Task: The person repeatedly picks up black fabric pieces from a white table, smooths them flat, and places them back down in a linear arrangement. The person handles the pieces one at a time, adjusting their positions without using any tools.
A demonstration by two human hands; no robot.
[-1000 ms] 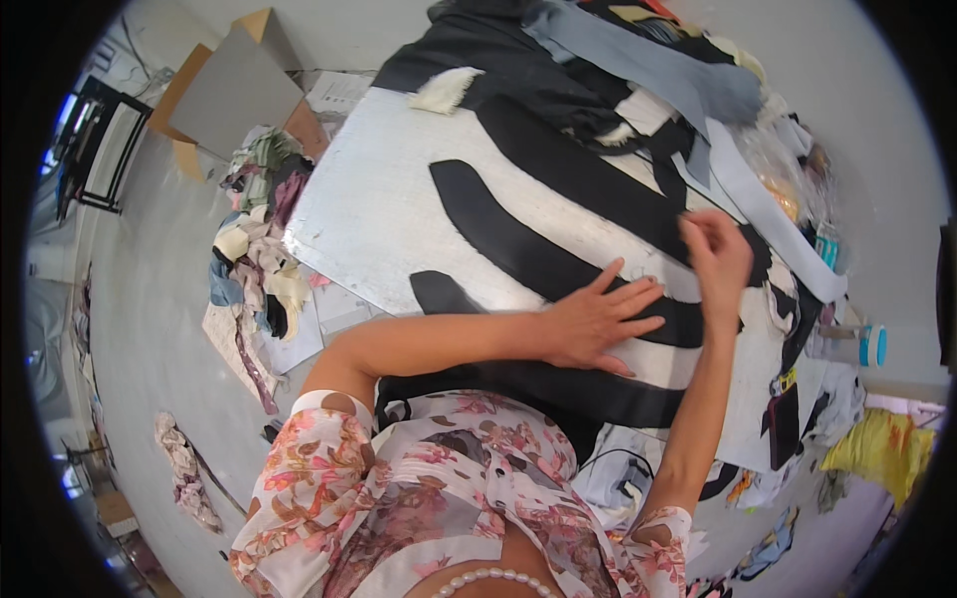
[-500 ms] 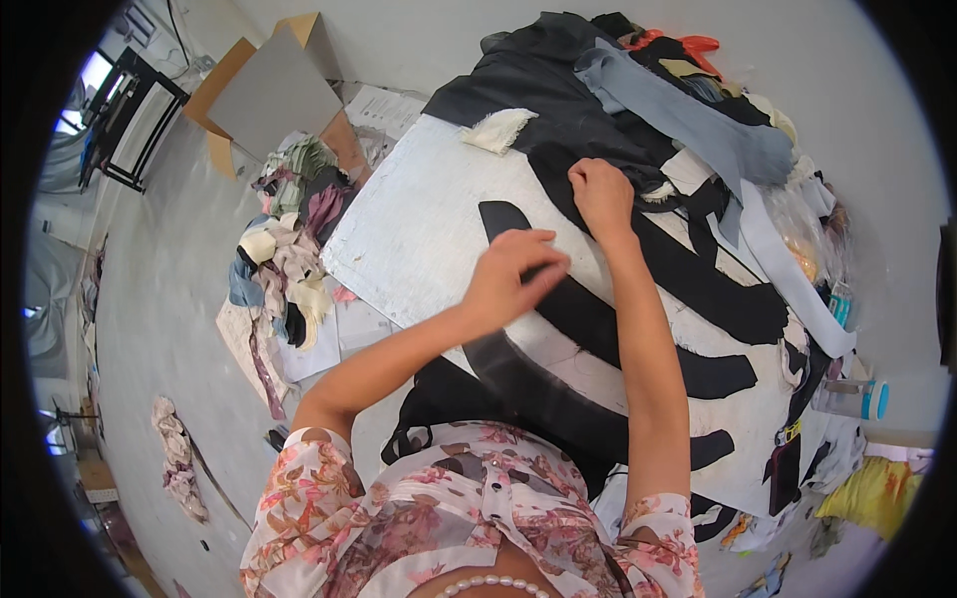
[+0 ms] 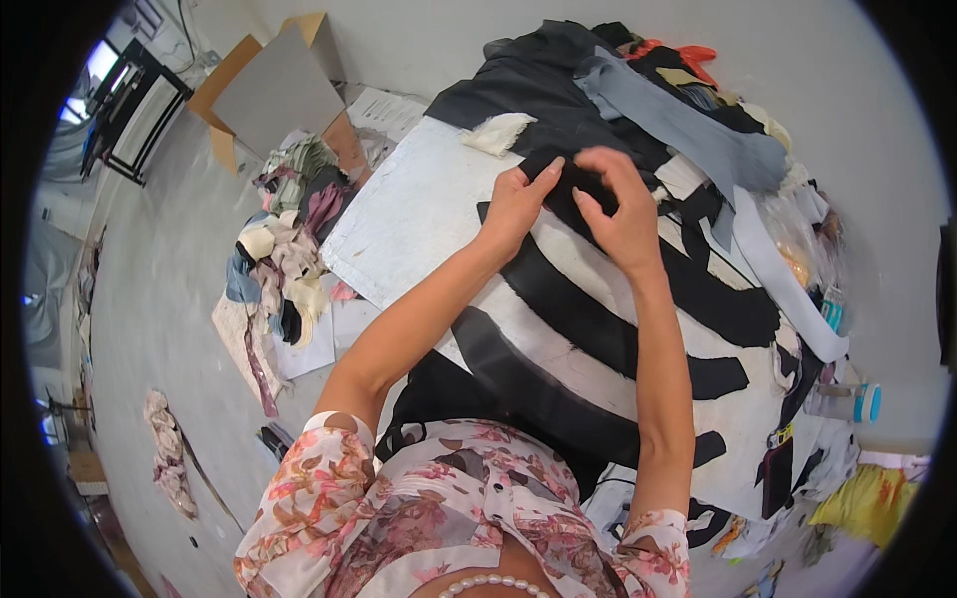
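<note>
On the pale worktop (image 3: 394, 214) several curved black fabric strips lie side by side. My left hand (image 3: 518, 207) pinches the upper end of the farthest black strip (image 3: 713, 299) between thumb and fingers. Just to its right, my right hand (image 3: 623, 204) hovers over the same strip, thumb and fingers apart, fingertips slightly blurred. A second black strip (image 3: 568, 304) runs beneath my forearms. Nearer to me lies a third dark strip (image 3: 528, 384), partly sheer at its left end. A frayed cream scrap (image 3: 496, 133) rests beyond my left hand.
Dark cloth (image 3: 538, 80) is heaped at the back, with a grey-blue fabric length (image 3: 688, 125) over it. White fabric (image 3: 783, 269) hangs along the right edge, near a clear jar (image 3: 842, 402). Left of the worktop are a scrap pile (image 3: 279, 259) and a cardboard box (image 3: 274, 95).
My left hand has moved up and right to the far strip's end and pinched it. My right hand, closed there before, has opened and shifted slightly right.
</note>
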